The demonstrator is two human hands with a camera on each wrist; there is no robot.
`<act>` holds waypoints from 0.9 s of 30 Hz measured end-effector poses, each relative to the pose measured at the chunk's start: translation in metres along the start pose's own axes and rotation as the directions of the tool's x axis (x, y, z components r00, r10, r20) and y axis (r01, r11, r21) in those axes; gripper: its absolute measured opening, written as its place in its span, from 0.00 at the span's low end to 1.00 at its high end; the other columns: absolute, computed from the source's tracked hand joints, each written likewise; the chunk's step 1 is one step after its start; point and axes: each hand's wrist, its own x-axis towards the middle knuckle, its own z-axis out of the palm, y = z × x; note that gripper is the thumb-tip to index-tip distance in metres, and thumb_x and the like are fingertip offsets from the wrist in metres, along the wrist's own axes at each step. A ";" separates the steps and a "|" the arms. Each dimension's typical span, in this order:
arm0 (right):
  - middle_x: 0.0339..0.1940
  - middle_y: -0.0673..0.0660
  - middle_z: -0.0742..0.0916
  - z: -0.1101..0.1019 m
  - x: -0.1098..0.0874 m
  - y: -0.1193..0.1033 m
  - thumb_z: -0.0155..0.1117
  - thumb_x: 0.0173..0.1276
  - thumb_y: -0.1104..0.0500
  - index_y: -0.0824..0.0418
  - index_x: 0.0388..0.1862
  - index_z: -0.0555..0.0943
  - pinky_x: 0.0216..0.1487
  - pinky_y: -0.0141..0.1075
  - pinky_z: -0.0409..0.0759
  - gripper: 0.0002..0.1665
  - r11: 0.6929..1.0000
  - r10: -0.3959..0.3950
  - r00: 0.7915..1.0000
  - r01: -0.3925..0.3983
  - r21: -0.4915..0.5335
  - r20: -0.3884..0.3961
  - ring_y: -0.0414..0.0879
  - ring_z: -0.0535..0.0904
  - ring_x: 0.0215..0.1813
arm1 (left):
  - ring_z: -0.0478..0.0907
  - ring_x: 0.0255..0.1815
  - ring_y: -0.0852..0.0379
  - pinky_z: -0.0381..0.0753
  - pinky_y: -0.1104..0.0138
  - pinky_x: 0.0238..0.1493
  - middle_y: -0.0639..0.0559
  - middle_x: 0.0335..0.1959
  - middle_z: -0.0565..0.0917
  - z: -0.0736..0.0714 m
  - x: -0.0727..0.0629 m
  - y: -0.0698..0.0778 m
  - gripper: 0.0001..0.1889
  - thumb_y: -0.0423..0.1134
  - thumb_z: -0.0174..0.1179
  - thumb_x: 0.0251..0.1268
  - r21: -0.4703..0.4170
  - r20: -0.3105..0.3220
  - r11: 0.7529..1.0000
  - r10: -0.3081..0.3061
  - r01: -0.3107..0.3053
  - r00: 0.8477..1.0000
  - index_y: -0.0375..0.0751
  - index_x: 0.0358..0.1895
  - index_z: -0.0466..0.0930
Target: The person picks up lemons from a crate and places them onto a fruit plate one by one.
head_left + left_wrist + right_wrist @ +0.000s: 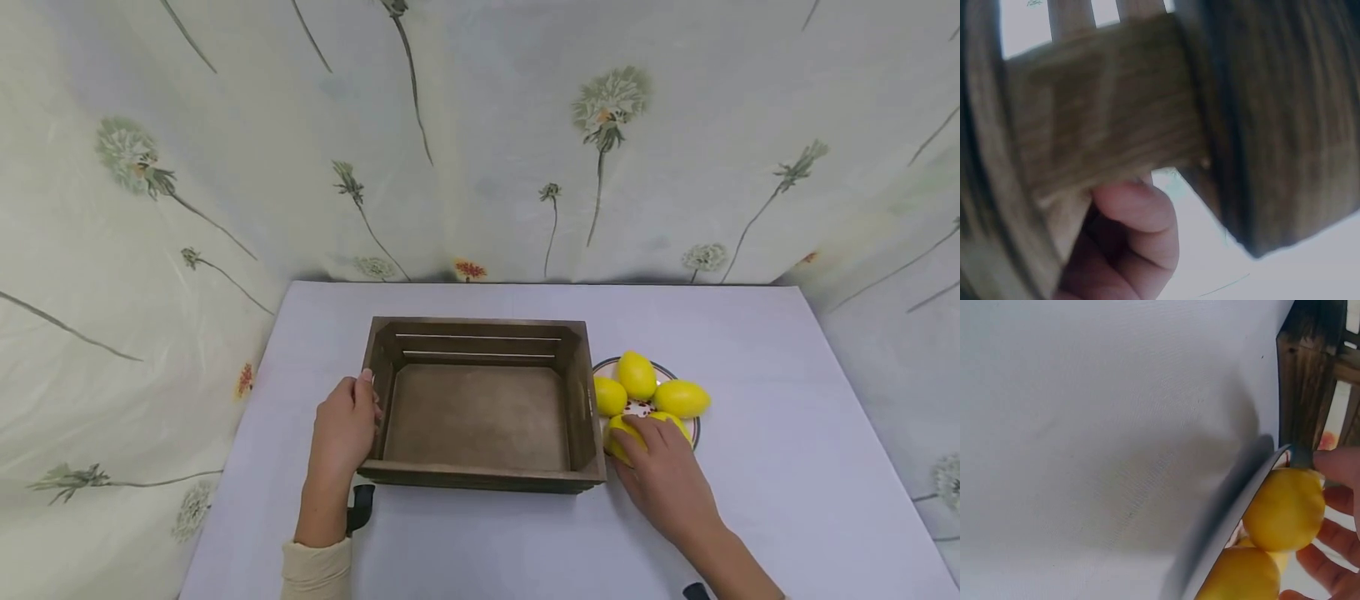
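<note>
A brown wooden crate [480,473] with slatted sides stands on the table, its inside bare. My left hand [345,429] grips the crate's left end; in the left wrist view its curled fingers [1138,206] come up under the end slat [1110,106]. Right of the crate, several yellow lemons lie on a patterned, dark-rimmed plate [639,408]. Over the plate's near side, my right hand [667,483] has its thumb and fingers around the front lemon [621,442]. That lemon [1285,509] shows between thumb and fingers in the right wrist view, beside another lemon [1241,575].
A white cloth covers the table [765,375]. Behind it and at both sides hangs a pale curtain [487,150] printed with dandelions. The plate sits close against the crate's right end. A black strap piece [362,505] shows by the left wrist.
</note>
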 end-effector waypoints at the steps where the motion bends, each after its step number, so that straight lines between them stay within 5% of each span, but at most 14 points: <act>1: 0.55 0.66 0.84 0.000 0.000 0.000 0.89 0.46 0.64 0.64 0.50 0.84 0.59 0.55 0.77 0.31 1.000 0.003 1.000 -0.003 0.000 0.001 0.61 0.77 0.56 | 0.80 0.26 0.52 0.75 0.60 0.26 0.47 0.30 0.83 0.000 0.000 0.000 0.28 0.57 0.37 0.87 0.000 0.001 1.000 0.000 0.000 1.000 0.37 0.40 0.78; 27: 0.53 0.69 0.84 0.004 0.000 0.000 0.84 0.47 0.67 0.69 0.52 0.84 0.59 0.60 0.75 0.31 0.996 0.050 0.998 -0.052 -0.072 -0.023 0.66 0.77 0.55 | 0.80 0.26 0.52 0.75 0.60 0.26 0.46 0.30 0.83 0.000 -0.001 0.000 0.28 0.55 0.38 0.88 -0.007 0.002 1.000 -0.003 0.003 1.000 0.36 0.41 0.78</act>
